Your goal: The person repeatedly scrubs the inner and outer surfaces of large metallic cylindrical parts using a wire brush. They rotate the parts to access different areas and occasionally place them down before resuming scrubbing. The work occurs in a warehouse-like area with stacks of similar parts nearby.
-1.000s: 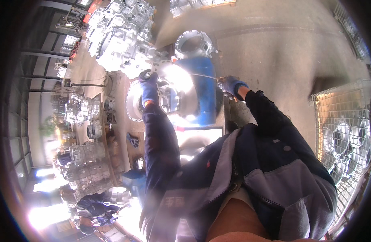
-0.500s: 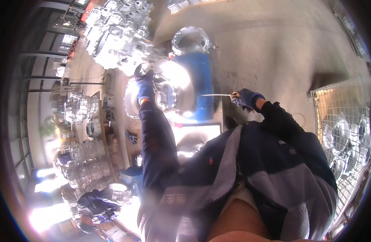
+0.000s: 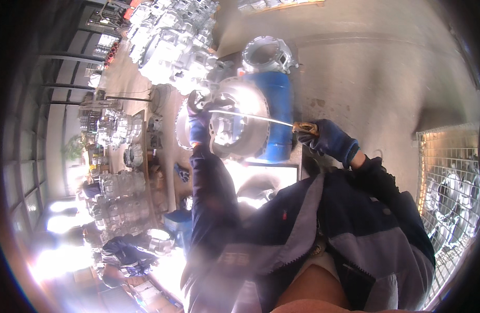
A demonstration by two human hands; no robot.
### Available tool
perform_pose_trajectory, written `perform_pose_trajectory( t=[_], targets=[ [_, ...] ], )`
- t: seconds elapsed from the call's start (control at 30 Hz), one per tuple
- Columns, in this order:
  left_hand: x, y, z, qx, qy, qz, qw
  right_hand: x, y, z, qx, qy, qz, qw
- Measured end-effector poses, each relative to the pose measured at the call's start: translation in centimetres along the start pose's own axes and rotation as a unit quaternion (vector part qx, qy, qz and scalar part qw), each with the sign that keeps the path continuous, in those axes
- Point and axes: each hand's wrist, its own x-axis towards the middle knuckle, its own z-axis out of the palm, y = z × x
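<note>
A shiny round metal housing casting (image 3: 255, 99) with a toothed-looking rim stands in front of me; glare washes out part of it. My left hand (image 3: 198, 121), in a blue glove, is closed at the casting's left side, its fingertips partly lost in the brightness. In my gloved right hand (image 3: 329, 140) is the wooden handle of a long, thin file-like tool (image 3: 255, 116). The rod reaches leftward across the casting's face, its tip close to my left hand. Whether the tip touches metal I cannot tell.
Beside the casting stands a blue drum (image 3: 280, 112), with another ring-shaped casting (image 3: 266, 55) beyond it. Metal castings (image 3: 172, 52) are piled at the far left. A wire mesh cage (image 3: 448, 141) holding parts is on the right. Another person (image 3: 126, 255) is at the lower left.
My right hand has brought the tool leftward relative to the casting, so its rod now lies across the casting's face. My left hand stays at the casting. The whole view has shifted slightly.
</note>
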Motion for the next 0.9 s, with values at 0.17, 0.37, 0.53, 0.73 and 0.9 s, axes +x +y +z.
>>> perform_pose_trajectory(
  t=[0.17, 0.37, 0.53, 0.73, 0.9],
  targets=[
    [-1.0, -2.8, -2.7, 0.079, -0.030, 0.124, 0.989, 2.0, 0.2, 2.3, 0.008, 0.040, -0.090, 0.995],
    [-0.2, -10.2, -5.0, 0.067, 0.032, -0.096, 0.993, 2.7, 0.9, 2.3, 0.157, 0.035, -0.051, 0.986],
    [-1.4, -10.2, -4.4, 0.082, 0.079, -0.061, 0.992, 4.3, 1.9, 1.4, -0.176, 0.177, -0.120, 0.961],
    [-3.0, -3.3, -1.8, 0.048, 0.083, 0.036, 0.995, 6.6, 2.6, 1.1, -0.186, 0.183, -0.073, 0.963],
    [-3.2, -0.7, 0.0, -0.034, 0.075, -0.083, 0.993, 7.2, 3.4, 1.1, -0.155, 0.133, -0.011, 0.979]
  ],
)
